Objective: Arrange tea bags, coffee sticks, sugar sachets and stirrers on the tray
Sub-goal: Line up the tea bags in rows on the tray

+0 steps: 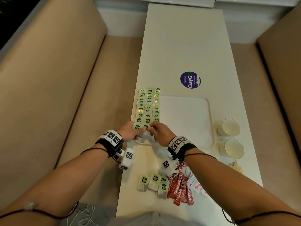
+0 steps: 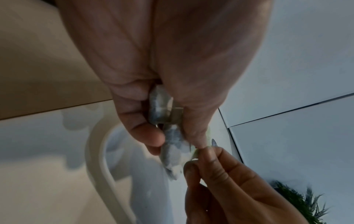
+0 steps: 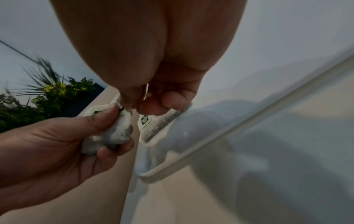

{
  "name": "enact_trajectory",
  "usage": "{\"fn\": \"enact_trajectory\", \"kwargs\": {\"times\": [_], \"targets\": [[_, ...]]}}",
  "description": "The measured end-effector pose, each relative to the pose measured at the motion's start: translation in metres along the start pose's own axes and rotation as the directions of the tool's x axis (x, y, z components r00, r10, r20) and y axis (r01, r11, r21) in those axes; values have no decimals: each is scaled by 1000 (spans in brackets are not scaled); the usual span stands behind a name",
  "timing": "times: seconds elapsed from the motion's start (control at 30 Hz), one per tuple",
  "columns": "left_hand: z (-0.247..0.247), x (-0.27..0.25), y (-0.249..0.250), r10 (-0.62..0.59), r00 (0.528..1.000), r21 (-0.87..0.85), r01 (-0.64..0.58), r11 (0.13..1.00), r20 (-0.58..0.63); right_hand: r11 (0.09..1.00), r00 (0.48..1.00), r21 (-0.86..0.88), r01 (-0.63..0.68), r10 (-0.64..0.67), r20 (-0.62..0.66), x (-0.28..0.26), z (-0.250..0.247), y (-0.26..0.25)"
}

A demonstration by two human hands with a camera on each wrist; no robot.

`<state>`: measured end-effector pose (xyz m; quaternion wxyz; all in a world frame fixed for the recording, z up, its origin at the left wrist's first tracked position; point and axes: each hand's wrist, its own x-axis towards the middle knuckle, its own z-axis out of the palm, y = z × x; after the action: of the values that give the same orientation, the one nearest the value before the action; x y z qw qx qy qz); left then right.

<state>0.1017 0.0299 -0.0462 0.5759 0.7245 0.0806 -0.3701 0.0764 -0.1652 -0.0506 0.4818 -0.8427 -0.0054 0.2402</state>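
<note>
Three rows of green-tagged tea bags (image 1: 148, 108) fill the left side of the white tray (image 1: 192, 137). Over the tray's near left corner, my left hand (image 1: 138, 130) grips a small bunch of tea bags (image 2: 170, 145), thumb on top. My right hand (image 1: 152, 128) meets it and pinches the green tag (image 2: 193, 154) of one of those bags. Another tea bag (image 3: 151, 125) lies on the tray just under the right fingers. Loose tea bags (image 1: 153, 183), red coffee sticks (image 1: 179, 190), white sugar sachets (image 1: 195, 185) and wooden stirrers (image 1: 236, 167) lie on the table near me.
Two glass cups (image 1: 230, 127) (image 1: 233, 148) stand to the right of the tray. A round purple sticker (image 1: 190, 79) lies beyond it. Beige benches (image 1: 57, 79) flank the narrow white table (image 1: 187, 46). The tray's right half is bare.
</note>
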Motion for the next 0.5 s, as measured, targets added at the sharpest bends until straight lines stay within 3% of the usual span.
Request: {"fn": "enact_trajectory", "kwargs": {"times": [0.2, 0.37, 0.5], "targets": [[-2, -4, -2, 69, 997, 18, -68, 997, -45, 1000, 997, -11, -1, 1, -76, 7, 4, -4], [-6, -4, -7, 73, 990, 13, -72, 997, -121, 997, 998, -78, 3, 2, 65, 6, 11, -8], [-9, -2, -11, 31, 988, -26, -35, 999, -150, 990, 1000, -143, -19, 16, -23, 16, 13, -8]]}}
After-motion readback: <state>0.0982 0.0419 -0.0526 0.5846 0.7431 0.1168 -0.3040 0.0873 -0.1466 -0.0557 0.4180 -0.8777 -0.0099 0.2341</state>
